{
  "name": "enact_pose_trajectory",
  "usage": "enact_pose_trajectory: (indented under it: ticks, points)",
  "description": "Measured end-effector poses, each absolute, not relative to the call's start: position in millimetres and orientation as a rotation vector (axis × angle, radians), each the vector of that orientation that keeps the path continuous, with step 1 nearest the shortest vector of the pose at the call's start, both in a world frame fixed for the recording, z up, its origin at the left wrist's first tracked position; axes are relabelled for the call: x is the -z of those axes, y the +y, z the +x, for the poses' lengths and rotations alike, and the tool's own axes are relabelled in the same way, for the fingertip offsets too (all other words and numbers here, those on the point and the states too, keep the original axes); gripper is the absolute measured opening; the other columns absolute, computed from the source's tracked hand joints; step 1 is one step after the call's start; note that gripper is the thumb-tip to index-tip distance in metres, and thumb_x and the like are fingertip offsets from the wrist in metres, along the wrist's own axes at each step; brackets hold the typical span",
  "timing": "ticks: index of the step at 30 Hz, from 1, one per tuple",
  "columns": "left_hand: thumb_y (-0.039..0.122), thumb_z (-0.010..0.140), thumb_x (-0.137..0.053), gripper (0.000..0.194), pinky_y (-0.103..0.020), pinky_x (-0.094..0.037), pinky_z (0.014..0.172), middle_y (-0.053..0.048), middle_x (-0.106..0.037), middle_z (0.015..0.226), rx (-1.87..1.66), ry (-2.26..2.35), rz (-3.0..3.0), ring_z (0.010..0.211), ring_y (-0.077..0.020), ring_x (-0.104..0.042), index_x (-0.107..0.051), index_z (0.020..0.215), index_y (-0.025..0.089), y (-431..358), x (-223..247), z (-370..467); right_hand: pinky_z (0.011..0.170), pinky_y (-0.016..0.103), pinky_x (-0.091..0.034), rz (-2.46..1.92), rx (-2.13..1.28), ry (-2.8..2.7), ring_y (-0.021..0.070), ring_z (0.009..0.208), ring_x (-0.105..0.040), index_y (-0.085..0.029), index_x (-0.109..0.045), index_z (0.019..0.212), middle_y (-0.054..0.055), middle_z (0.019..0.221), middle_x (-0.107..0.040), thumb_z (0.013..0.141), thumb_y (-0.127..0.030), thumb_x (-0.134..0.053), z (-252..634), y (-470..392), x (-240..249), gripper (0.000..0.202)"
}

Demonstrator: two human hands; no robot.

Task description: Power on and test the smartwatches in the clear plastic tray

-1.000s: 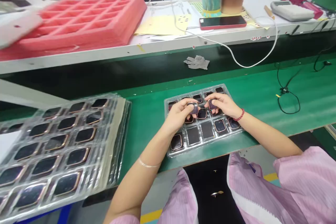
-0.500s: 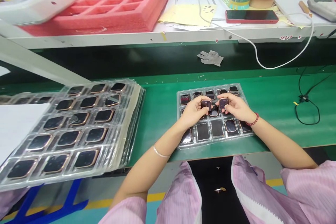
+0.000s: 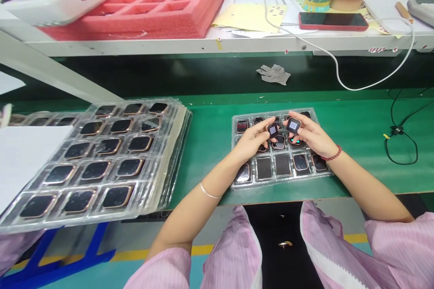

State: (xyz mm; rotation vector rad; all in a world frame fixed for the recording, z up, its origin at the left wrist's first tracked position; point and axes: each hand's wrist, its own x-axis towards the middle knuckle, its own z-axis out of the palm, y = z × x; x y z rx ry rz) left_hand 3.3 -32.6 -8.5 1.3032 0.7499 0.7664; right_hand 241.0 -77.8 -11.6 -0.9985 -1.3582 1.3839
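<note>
Above a clear plastic tray (image 3: 240, 183) on the green table, each of my hands holds one square watch face. My left hand (image 3: 252, 141) pinches a dark watch (image 3: 272, 130) whose screen shows a white code pattern. Between the fingers of my right hand (image 3: 315, 137) is a second watch (image 3: 293, 125), also lit with a white code. The two watches are close but apart. Several dark watches lie in the tray's pockets, and one under my right hand shows a small cyan glow. Two front pockets (image 3: 264, 168) hold no watch.
Stacked clear trays (image 3: 181, 144) full of watches stand at the left, partly under white paper (image 3: 30, 158). On the shelf above are a red foam tray (image 3: 135, 31), papers and a phone (image 3: 334, 21). A black cable (image 3: 396, 130) lies at the right.
The screens of both held watches, dark before, now show white codes. My hands have tilted the watches and raised them slightly. A cyan glow now shows on a watch in the tray.
</note>
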Motion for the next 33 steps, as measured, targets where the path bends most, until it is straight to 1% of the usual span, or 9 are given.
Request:
enact_pose_trajectory:
  ticks: [2,4,8,13,19,23,26,30,33]
  points:
    - [0.04,0.084,-0.073,0.061,-0.024,-0.051,0.058,-0.01,-0.07,0.11,-0.762,0.739,1.308,0.082,-0.0197,-0.072,-0.06,0.141,0.021,-31.7,10.8,2.7,0.073,0.03,-0.062,-0.984,-1.426,-1.317,0.0157,0.086,-0.067,-0.031,-0.05,0.148,0.009,0.138,-0.063,0.092,-0.039,-0.068,242.2,-77.2,11.5,0.06]
    - [0.043,0.082,-0.076,0.064,-0.023,-0.05,0.057,-0.01,-0.069,0.114,-0.763,0.721,1.307,0.078,-0.0178,-0.071,-0.06,0.141,0.022,-31.2,12.7,2.4,0.071,0.03,-0.062,-0.983,-1.445,-1.3,0.015,0.082,-0.065,-0.03,-0.052,0.146,0.01,0.132,-0.066,0.089,-0.042,-0.074,242.6,-77.1,12.2,0.062]
    - [0.045,0.08,-0.078,0.066,-0.022,-0.048,0.055,-0.01,-0.069,0.114,-0.756,0.701,1.309,0.071,-0.0145,-0.068,-0.06,0.14,0.022,-31.8,13.9,1.9,0.069,0.028,-0.06,-0.989,-1.456,-1.322,0.0133,0.077,-0.062,-0.025,-0.059,0.134,0.008,0.117,-0.068,0.085,-0.042,-0.079,241.2,-78.2,13.4,0.056]
    - [0.044,0.08,-0.079,0.063,-0.025,-0.052,0.06,-0.01,-0.07,0.113,-0.714,0.676,1.326,0.065,-0.0117,-0.065,-0.06,0.135,0.021,-33.5,12.1,1.2,0.067,0.024,-0.057,-0.979,-1.455,-1.384,0.013,0.079,-0.06,-0.022,-0.063,0.125,0.006,0.109,-0.067,0.082,-0.04,-0.082,240.3,-79.6,11.2,0.051]
    - [0.043,0.08,-0.079,0.059,-0.026,-0.055,0.062,-0.01,-0.07,0.113,-0.712,0.651,1.322,0.065,-0.0111,-0.065,-0.061,0.131,0.02,-34.3,11.4,1.6,0.067,0.024,-0.056,-0.995,-1.447,-1.427,0.0121,0.076,-0.059,-0.022,-0.063,0.126,0.006,0.11,-0.066,0.082,-0.039,-0.081,241.1,-79.3,11.1,0.051]
    - [0.043,0.08,-0.079,0.056,-0.026,-0.055,0.063,-0.01,-0.07,0.114,-0.726,0.661,1.32,0.063,-0.01,-0.064,-0.063,0.128,0.021,-34.1,12.3,2.0,0.067,0.025,-0.056,-0.961,-1.459,-1.424,0.0102,0.072,-0.057,-0.022,-0.062,0.125,0.007,0.116,-0.065,0.082,-0.037,-0.081,240.3,-79.3,11.3,0.05]
    - [0.043,0.079,-0.08,0.055,-0.026,-0.055,0.063,-0.01,-0.07,0.114,-0.719,0.653,1.318,0.063,-0.0103,-0.064,-0.064,0.127,0.02,-34.0,12.3,2.1,0.067,0.024,-0.055,-0.96,-1.461,-1.432,0.0088,0.07,-0.055,-0.022,-0.062,0.125,0.006,0.116,-0.064,0.083,-0.035,-0.08,239.7,-79.8,10.7,0.047]
    - [0.044,0.079,-0.08,0.054,-0.026,-0.054,0.062,-0.011,-0.071,0.115,-0.709,0.644,1.33,0.065,-0.0109,-0.064,-0.065,0.125,0.02,-34.4,12.1,2.0,0.065,0.024,-0.055,-0.976,-1.441,-1.462,0.0098,0.071,-0.055,-0.023,-0.062,0.125,0.007,0.118,-0.064,0.083,-0.035,-0.079,239.2,-80.2,10.4,0.047]
    - [0.044,0.079,-0.08,0.053,-0.026,-0.054,0.063,-0.01,-0.071,0.115,-0.712,0.654,1.335,0.065,-0.0108,-0.064,-0.065,0.124,0.02,-34.4,12.2,2.2,0.065,0.025,-0.055,-0.967,-1.432,-1.482,0.0095,0.069,-0.055,-0.022,-0.062,0.125,0.007,0.116,-0.065,0.083,-0.036,-0.08,239.1,-79.9,10.5,0.048]
